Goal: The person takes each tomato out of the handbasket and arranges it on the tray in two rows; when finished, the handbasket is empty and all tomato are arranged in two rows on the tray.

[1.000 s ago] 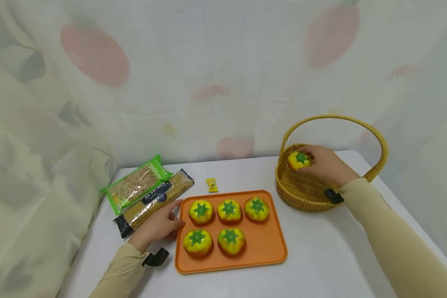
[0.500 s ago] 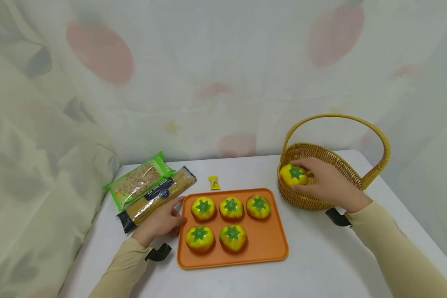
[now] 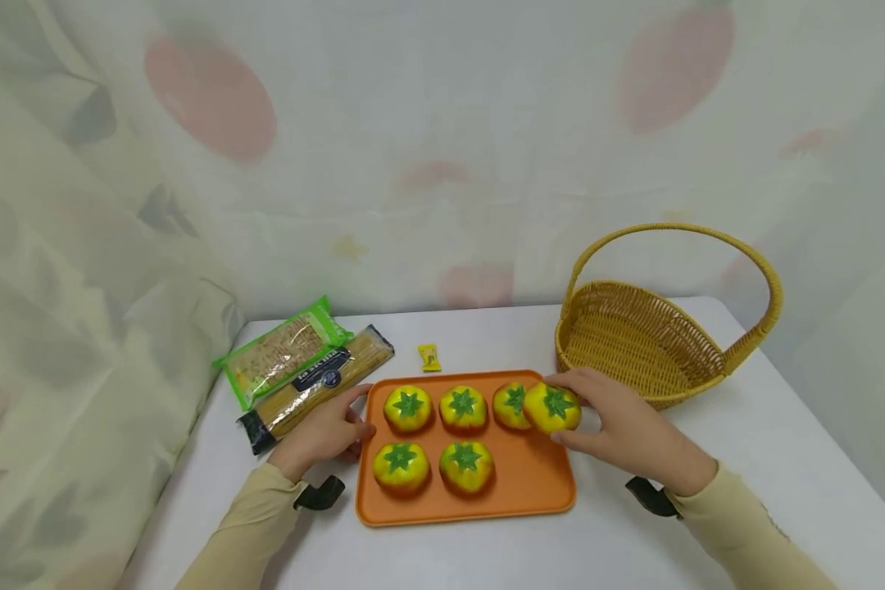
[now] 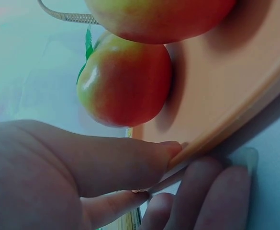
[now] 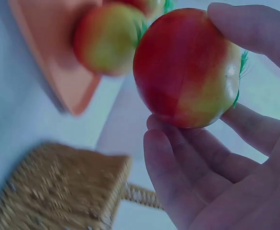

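My right hand [image 3: 615, 422] holds a yellow-and-red toy tomato [image 3: 552, 408] with a green star-shaped top over the right side of the orange tray [image 3: 531, 483]. In the right wrist view, thumb and fingers grip this tomato [image 5: 183, 72] from opposite sides. On the tray sit several like tomatoes in two rows; the held one partly hides the back-right tomato [image 3: 511, 403]. My left hand [image 3: 324, 436] pinches the tray's left rim. The left wrist view shows the thumb on the rim [image 4: 211, 139] and fingers below it, beside a tomato [image 4: 128, 81].
A wicker basket [image 3: 619, 352] with a tall arched handle stands at the right back. To the left lie a pasta pack [image 3: 317, 389] and a green-edged food packet [image 3: 283, 352]. Behind the tray is a small yellow wrapped sweet [image 3: 428, 357]. A printed curtain [image 3: 442, 164] hangs behind the table.
My right hand has lifted the tomato out of the basket and carried it left and nearer, over the tray. My left hand stays at the tray's rim.
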`<state>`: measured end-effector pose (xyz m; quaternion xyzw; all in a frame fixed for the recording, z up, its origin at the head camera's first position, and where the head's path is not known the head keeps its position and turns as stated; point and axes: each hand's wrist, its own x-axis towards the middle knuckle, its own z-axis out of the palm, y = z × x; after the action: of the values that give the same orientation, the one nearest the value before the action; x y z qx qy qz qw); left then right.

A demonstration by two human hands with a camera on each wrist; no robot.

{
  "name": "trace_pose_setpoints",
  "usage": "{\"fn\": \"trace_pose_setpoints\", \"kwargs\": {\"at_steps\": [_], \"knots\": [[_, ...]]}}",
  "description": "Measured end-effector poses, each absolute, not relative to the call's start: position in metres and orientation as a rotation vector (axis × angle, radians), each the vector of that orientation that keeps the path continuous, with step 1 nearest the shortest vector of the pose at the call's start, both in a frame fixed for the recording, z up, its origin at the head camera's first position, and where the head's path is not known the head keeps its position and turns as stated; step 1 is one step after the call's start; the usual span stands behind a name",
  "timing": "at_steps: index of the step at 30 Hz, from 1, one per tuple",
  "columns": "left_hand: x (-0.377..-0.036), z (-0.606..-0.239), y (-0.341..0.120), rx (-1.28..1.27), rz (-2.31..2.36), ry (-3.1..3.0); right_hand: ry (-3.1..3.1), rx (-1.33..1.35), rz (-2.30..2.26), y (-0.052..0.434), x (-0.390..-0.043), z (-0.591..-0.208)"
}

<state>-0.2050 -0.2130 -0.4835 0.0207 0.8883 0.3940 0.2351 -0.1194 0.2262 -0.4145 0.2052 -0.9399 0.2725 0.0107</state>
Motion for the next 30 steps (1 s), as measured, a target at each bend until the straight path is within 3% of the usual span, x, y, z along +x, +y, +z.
{"fn": "trace_pose_setpoints", "kwargs": {"at_steps": [30], "knots": [[-0.207, -0.481, -0.213, 0.081, 1.103, 2.407, -3.071, 0.751, 0.943, 0.201, -0.100, -0.464]]}}
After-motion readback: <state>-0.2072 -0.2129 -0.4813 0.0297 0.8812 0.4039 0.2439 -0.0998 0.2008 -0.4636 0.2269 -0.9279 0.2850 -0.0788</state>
